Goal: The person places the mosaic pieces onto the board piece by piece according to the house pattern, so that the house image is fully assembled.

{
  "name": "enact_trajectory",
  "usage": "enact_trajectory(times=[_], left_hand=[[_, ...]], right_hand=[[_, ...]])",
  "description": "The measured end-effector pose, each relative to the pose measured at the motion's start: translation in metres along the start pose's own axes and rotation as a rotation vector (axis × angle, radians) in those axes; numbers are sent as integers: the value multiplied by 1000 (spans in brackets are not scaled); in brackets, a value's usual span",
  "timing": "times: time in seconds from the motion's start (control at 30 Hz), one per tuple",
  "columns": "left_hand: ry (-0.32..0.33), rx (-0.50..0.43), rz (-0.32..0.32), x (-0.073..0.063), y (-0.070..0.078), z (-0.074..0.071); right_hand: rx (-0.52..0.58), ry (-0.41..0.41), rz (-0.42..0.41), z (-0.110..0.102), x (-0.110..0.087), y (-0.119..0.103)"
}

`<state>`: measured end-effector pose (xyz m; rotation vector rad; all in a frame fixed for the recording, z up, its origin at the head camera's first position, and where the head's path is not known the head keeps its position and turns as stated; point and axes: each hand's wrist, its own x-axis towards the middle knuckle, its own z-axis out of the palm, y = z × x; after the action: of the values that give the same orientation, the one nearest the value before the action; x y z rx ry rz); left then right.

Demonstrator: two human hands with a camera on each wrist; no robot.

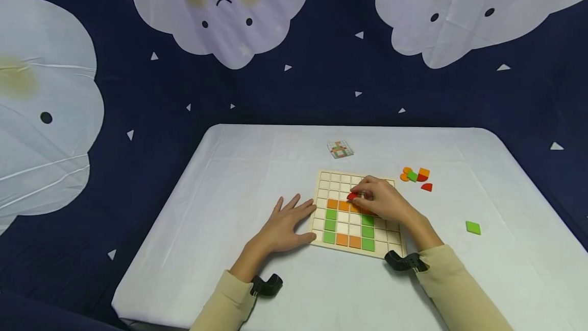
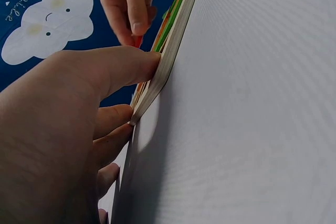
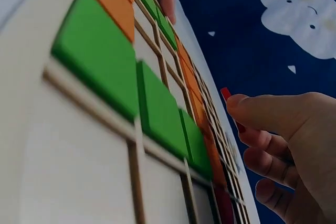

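A wooden grid board (image 1: pixel 382 246) lies on the white table, holding green square tiles (image 1: pixel 330 225) in two columns and orange tiles (image 1: pixel 342 239) in rows. My right hand (image 1: pixel 385 199) is over the board's upper middle and pinches a small red piece (image 3: pixel 227 96) between thumb and fingers. Just above the orange row, that red piece's rounded edge shows in the head view. My left hand (image 1: pixel 286 226) rests at the board's left side with fingers spread, thumb and fingertips touching the edge. The right hand hides some cells.
A small pattern card (image 1: pixel 340 149) lies behind the board. To the right are loose pieces: orange round ones (image 1: pixel 406 173), a green one (image 1: pixel 412 175), an orange square (image 1: pixel 424 172) and a red quarter-round (image 1: pixel 427 187). A green square (image 1: pixel 473 227) lies farther right.
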<state>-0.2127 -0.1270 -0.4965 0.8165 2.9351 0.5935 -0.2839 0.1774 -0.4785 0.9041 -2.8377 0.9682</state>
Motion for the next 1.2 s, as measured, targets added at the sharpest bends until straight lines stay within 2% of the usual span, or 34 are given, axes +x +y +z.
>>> enact_trajectory(times=[0.5,1.0,1.2], left_hand=[[-4,14,11,1,-1,1],[-15,19,16,0,0,-1],[-15,24,17,0,0,0]], right_hand=[[-28,-47,-75,22,23,-20],[-47,-86,-109,42,36,-40],[-79,-104,-94,47,39,-43]])
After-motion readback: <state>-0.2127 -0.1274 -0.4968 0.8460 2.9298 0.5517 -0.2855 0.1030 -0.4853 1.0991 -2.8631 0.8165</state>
